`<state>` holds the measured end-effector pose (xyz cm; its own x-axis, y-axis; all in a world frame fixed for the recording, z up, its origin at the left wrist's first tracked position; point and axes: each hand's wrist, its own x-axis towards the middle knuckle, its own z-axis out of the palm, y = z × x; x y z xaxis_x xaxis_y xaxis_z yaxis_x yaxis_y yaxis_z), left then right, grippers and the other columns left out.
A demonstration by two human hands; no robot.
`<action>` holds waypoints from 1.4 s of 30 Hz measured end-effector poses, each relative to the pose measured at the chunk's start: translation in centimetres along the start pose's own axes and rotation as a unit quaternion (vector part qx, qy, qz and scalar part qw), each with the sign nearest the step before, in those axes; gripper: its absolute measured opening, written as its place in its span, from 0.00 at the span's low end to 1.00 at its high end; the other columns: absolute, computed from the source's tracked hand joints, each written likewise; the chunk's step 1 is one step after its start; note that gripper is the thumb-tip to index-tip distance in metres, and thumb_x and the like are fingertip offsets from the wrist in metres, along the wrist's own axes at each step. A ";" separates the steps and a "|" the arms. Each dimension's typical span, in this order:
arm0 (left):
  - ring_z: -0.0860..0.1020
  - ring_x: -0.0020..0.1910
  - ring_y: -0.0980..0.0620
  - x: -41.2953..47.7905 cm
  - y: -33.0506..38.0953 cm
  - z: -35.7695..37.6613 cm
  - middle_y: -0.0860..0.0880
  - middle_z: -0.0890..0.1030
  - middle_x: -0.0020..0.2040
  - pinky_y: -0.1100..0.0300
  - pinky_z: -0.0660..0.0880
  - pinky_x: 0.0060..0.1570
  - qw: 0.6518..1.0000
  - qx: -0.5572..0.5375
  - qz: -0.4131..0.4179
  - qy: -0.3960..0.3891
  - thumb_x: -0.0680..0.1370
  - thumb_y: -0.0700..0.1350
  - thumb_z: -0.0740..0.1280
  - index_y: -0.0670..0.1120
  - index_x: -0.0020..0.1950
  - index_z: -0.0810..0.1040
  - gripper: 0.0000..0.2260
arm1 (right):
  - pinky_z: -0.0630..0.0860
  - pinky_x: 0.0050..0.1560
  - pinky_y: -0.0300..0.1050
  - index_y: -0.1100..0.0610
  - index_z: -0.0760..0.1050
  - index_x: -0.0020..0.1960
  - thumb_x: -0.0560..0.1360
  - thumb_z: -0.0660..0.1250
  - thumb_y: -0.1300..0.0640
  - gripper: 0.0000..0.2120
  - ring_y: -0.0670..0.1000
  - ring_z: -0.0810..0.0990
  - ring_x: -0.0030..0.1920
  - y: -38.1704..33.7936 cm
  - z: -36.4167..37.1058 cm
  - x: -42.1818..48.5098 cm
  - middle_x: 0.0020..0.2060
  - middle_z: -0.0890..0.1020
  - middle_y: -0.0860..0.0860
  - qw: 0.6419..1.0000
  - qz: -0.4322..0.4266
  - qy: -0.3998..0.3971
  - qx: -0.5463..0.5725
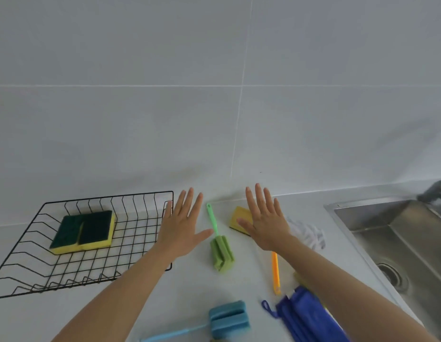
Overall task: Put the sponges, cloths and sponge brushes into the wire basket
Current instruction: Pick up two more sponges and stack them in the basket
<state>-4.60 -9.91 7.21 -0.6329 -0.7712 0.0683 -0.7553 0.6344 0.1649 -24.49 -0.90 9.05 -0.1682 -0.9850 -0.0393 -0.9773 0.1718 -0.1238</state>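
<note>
Presently, items as observed, largest first:

Wall: pale grey tiles (165, 95) rising from the bench's far edge.
Bench: light worktop (194, 287) carrying every item listed below.
Sink: steel basin (399, 233) let into the bench's right end, drain visible; a dark object at its far right corner is too blurred to identify.
Wire basket: black wire basket (138, 233) on the bench's left part, near the far edge.
Left hand: left hand (182, 228) palm down, fingers spread flat, gripping nothing, above the basket's right rim.
Right hand: right hand (266, 223) palm down, fingers splayed, holding nothing, above the bench's middle, partly covering the loose sponge.
Blue cloth: blue cloth (310, 319) with a hanging loop, at the bench's near edge, right of centre.
White cloth: crumpled white cloth (308, 233) between the right hand and the sink.
Sponges in basket: two green-topped yellow sponges (85, 232) side by side, touching, inside the basket's far left part.
Blue sponge brush: blue sponge brush (227, 319) at the near edge, handle pointing left.
Green sponge brush: green sponge brush (220, 248) between the two hands, handle toward the wall.
Loose sponge: yellow sponge (240, 217) outside the basket, near the far edge.
Orange handle: orange handle (275, 272) beside the right forearm; its head is hidden.
</note>
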 end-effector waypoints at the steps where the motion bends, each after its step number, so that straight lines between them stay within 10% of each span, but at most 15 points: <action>1: 0.32 0.70 0.51 0.0 1.1 0.7 0.50 0.34 0.72 0.49 0.36 0.71 1.000 -0.003 0.004 -0.007 0.54 0.76 0.23 0.47 0.70 0.32 0.51 | 0.39 0.75 0.53 0.51 0.21 0.65 0.50 0.13 0.28 0.48 0.56 0.34 0.75 1.1 0.3 -0.2 0.73 0.31 0.51 1.000 0.001 -0.007 0.001; 5: 0.30 0.69 0.52 0.3 4.8 2.9 0.50 0.29 0.70 0.48 0.37 0.72 0.998 0.004 0.016 -0.066 0.51 0.77 0.24 0.48 0.70 0.30 0.53 | 0.38 0.74 0.52 0.50 0.22 0.65 0.55 0.19 0.27 0.44 0.56 0.33 0.75 4.5 1.1 -0.3 0.73 0.30 0.52 0.999 0.002 -0.043 0.011; 10: 0.35 0.75 0.49 -0.8 7.6 5.4 0.48 0.34 0.76 0.48 0.36 0.73 0.991 0.017 0.014 -0.128 0.72 0.68 0.49 0.49 0.74 0.34 0.40 | 0.39 0.75 0.54 0.52 0.29 0.73 0.78 0.46 0.38 0.36 0.57 0.35 0.76 6.9 3.8 0.8 0.75 0.34 0.55 0.996 0.000 -0.085 0.010; 24: 0.38 0.76 0.48 -0.4 7.1 7.8 0.47 0.38 0.77 0.48 0.40 0.73 0.987 0.035 -0.038 -0.149 0.60 0.69 0.37 0.50 0.74 0.37 0.45 | 0.42 0.76 0.53 0.52 0.34 0.75 0.78 0.55 0.43 0.38 0.59 0.40 0.76 7.1 8.8 7.4 0.76 0.38 0.58 0.984 -0.065 -0.163 -0.039; 29: 0.39 0.76 0.48 0.3 8.2 7.6 0.46 0.39 0.77 0.50 0.39 0.74 0.987 0.037 -0.031 -0.150 0.75 0.63 0.54 0.49 0.75 0.39 0.37 | 0.48 0.75 0.55 0.50 0.36 0.75 0.77 0.59 0.46 0.38 0.63 0.52 0.75 6.3 10.1 9.3 0.76 0.48 0.62 0.982 -0.072 -0.162 -0.058; 36: 0.77 0.60 0.49 0.0 14.6 10.8 0.47 0.79 0.60 0.56 0.77 0.56 0.981 0.048 0.164 -0.089 0.66 0.64 0.61 0.47 0.64 0.68 0.31 | 0.62 0.69 0.55 0.54 0.53 0.72 0.75 0.59 0.63 0.29 0.65 0.62 0.68 7.2 9.8 9.5 0.69 0.62 0.66 0.983 -0.070 -0.159 -0.065; 42: 0.71 0.56 0.51 0.6 20.0 13.1 0.50 0.79 0.55 0.61 0.76 0.54 0.949 0.023 0.307 -0.069 0.62 0.62 0.70 0.48 0.57 0.68 0.30 | 0.65 0.65 0.52 0.51 0.54 0.73 0.74 0.62 0.58 0.31 0.62 0.63 0.67 8.0 8.3 9.3 0.66 0.66 0.61 0.980 -0.072 -0.183 0.016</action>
<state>-22.31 3.00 -2.37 -0.9699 -0.2432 0.0078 -0.2414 0.9659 0.0932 -32.78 -8.51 -0.58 0.0348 -0.9277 -0.3716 -0.9820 0.0374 -0.1854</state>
